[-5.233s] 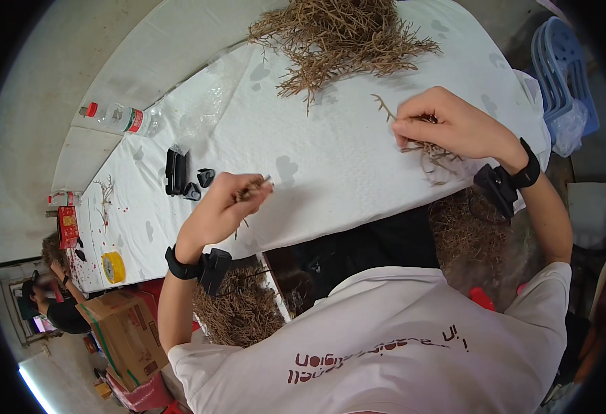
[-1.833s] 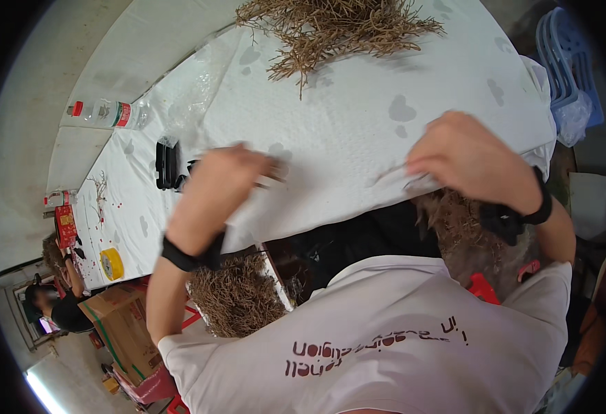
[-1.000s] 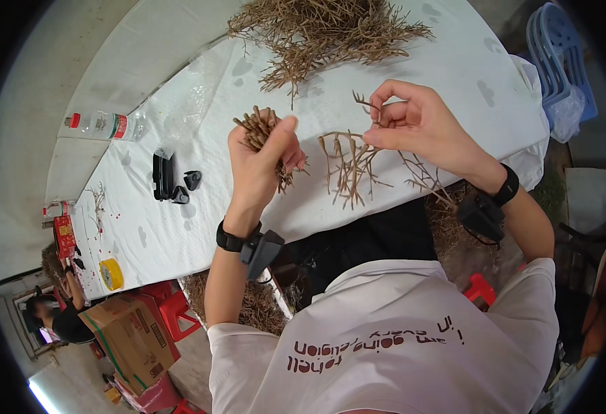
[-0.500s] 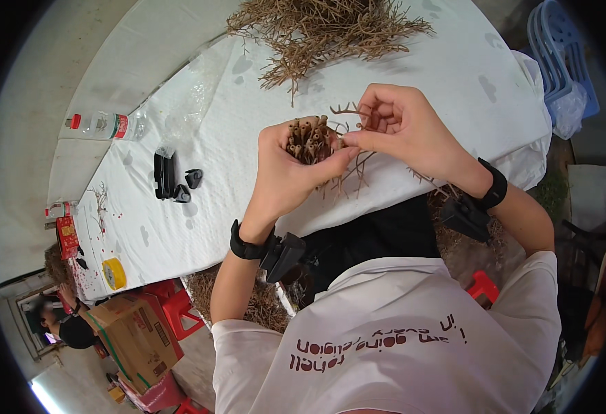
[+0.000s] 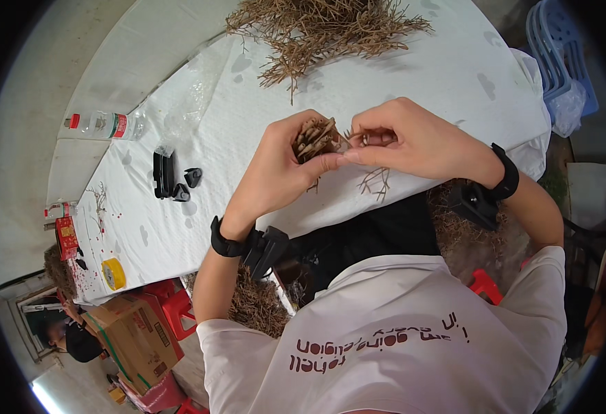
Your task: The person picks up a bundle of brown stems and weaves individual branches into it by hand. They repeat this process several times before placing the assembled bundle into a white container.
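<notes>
Fingers of the left hand (image 5: 275, 165) curl around a dense bundle of dry tan-brown twigs (image 5: 316, 138), its blunt stem ends crowded together above the thumb — finer tips poke out beneath the grip. Just right of it, the right hand (image 5: 420, 141) has thumb and forefinger pressed together, pinching a thin brown branching twig (image 5: 350, 135); whether it touches the bundle, I cannot tell. Slender forked brown sprigs (image 5: 375, 183) hang below those fingertips. Beyond both hands' fingers lies a large tangled heap of brown twigs (image 5: 323, 31) on a white-covered table (image 5: 441, 83); well left of them — an oblong black case (image 5: 163, 174).
</notes>
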Motion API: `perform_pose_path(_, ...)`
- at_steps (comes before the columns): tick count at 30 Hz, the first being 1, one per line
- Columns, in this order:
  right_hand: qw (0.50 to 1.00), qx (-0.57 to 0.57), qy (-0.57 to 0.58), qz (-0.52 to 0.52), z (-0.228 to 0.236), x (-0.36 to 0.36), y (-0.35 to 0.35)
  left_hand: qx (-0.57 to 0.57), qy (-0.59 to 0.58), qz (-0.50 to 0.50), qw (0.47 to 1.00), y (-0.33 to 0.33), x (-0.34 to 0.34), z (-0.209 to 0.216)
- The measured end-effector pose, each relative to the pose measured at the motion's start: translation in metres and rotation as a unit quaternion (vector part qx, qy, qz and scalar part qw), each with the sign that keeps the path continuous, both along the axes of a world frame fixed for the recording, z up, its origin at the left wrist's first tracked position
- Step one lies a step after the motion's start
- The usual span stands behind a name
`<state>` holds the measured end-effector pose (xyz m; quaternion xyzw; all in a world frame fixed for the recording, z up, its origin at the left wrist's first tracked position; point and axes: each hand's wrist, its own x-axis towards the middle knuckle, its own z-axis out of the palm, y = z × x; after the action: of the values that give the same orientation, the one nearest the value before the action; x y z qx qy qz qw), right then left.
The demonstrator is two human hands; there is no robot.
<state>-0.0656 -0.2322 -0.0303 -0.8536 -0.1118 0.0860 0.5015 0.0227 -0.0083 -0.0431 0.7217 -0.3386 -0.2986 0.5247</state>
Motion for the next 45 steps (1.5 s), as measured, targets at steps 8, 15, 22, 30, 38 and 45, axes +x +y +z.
perform_pose_path(8, 0.977, 0.089, 0.167, 0.094, 0.005, 0.002, -0.006, 0.083, -0.046, -0.101, 0.990, 0.015, 0.005, 0.012)
perform_pose_path(15, 0.984, 0.035, 0.130, 0.118, -0.001, -0.006, -0.001, -0.003, -0.234, -0.215, 0.948, 0.023, 0.013, 0.002)
perform_pose_path(22, 0.987, -0.043, 0.151, -0.042, 0.012, -0.011, -0.040, 0.291, -0.176, -0.093, 0.936, 0.076, 0.038, 0.028)
perform_pose_path(30, 0.959, 0.203, 0.178, -0.082, -0.001, 0.001, -0.020, 0.024, -0.064, 0.057, 0.996, 0.063, 0.018, 0.019)
perform_pose_path(38, 0.959, 0.173, 0.204, -0.095, 0.007, 0.000, -0.021, 0.013, -0.205, -0.003, 0.979, 0.018, -0.007, 0.010)
perform_pose_path(45, 0.938, 0.243, 0.225, -0.106, 0.005, -0.003, -0.015, -0.102, -0.307, 0.099, 0.941, -0.024, -0.032, -0.013)
